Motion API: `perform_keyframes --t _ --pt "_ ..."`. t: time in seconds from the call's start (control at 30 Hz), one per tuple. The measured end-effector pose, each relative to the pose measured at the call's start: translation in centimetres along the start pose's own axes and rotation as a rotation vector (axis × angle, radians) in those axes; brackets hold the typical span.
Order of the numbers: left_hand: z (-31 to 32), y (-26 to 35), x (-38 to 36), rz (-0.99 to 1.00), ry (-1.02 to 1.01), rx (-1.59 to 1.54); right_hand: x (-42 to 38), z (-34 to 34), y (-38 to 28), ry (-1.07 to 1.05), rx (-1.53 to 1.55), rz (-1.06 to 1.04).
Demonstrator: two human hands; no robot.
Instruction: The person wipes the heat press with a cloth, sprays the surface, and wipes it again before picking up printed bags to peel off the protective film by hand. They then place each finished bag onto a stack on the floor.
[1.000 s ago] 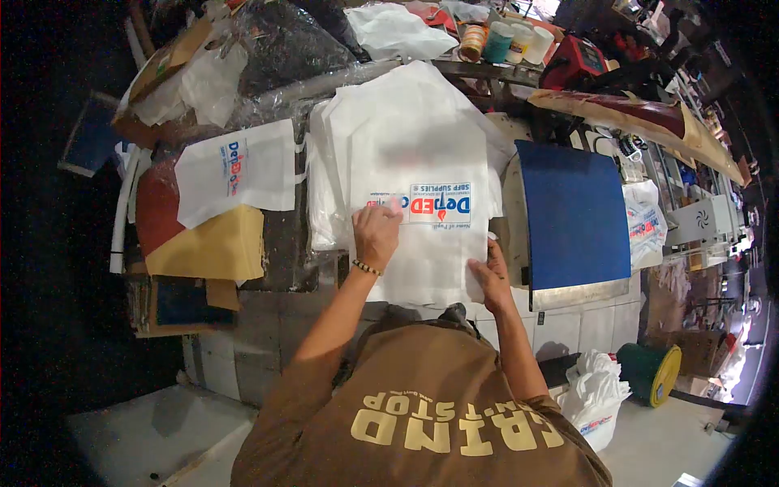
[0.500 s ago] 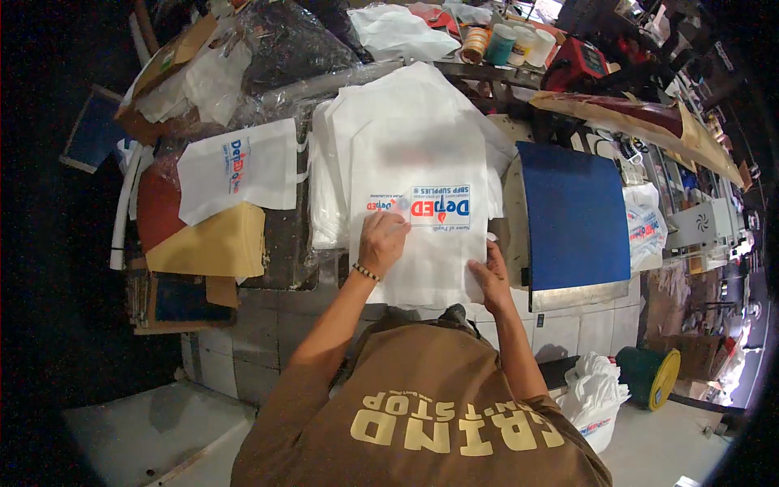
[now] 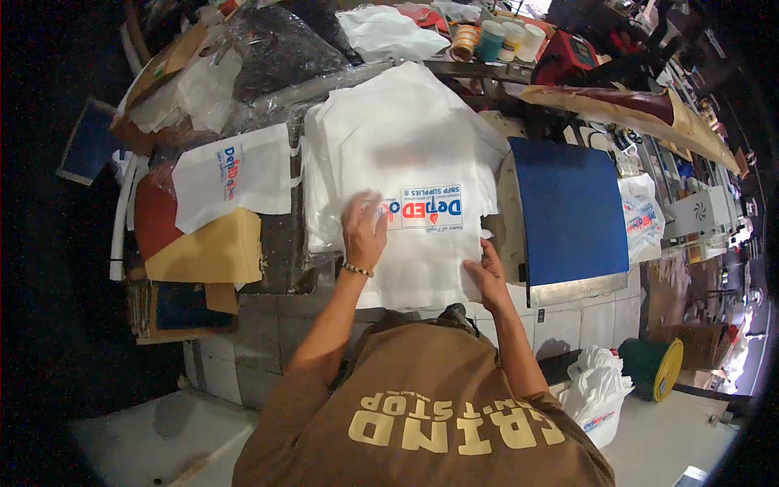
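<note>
A white printed fabric bag (image 3: 422, 268) lies flat in front of me, its blue and red "DepED" lettering upside down. Beneath it is a stack of white bags (image 3: 324, 162). My left hand (image 3: 364, 231), a beaded bracelet at its wrist, rests on the bag's left part with fingers stretched out and slightly blurred; it covers some of the print. At the lower right edge, my right hand (image 3: 487, 277) grips the bag between thumb and fingers. Just right of that hand stands a blue flat board (image 3: 568, 215) with a pale metal front edge.
Another printed white bag (image 3: 235, 178) lies at left above a yellow block (image 3: 211, 252). Several jars (image 3: 490, 40) stand at the back beside a red device (image 3: 568, 55). A sack of white bags (image 3: 596, 394) and a green bin (image 3: 649, 365) are on the floor at right.
My left hand has slid left and slightly up across the bag, its fingers straighter now. The right hand stays at the bag's edge. The view has shifted slightly.
</note>
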State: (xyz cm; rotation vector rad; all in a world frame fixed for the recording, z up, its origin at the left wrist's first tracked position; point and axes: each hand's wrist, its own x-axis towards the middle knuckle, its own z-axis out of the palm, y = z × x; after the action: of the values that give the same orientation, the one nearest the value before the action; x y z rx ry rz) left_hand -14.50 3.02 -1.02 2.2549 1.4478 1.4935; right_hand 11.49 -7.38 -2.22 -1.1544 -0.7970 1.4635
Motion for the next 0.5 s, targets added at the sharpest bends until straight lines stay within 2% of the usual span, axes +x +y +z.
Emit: perform_keyframes --t 0.07,0.1,0.13,0.2,0.33,0.5 --pt "-1.9 3.9 2.3 -0.084 0.11 0.352 0.0 0.1 -0.2 0.012 0.008 0.018" --pt "-1.4 3.6 1.8 -0.093 -0.015 0.21 0.0 0.0 -0.1 0.005 0.004 0.015" --pt "-0.8 3.4 1.3 -0.093 -0.017 0.21 0.1 0.0 0.0 -0.003 0.0 0.012" --pt "0.9 3.9 0.6 0.039 -0.371 -0.172 0.4 -0.4 0.5 -0.02 0.009 0.034" --pt "3.4 5.9 0.6 0.025 -0.395 -0.296 0.0 0.4 -1.6 -0.089 0.007 0.144" --pt "4.0 6.2 0.9 0.091 -0.467 -0.237 1.4 -1.2 1.1 -0.106 0.08 0.111"
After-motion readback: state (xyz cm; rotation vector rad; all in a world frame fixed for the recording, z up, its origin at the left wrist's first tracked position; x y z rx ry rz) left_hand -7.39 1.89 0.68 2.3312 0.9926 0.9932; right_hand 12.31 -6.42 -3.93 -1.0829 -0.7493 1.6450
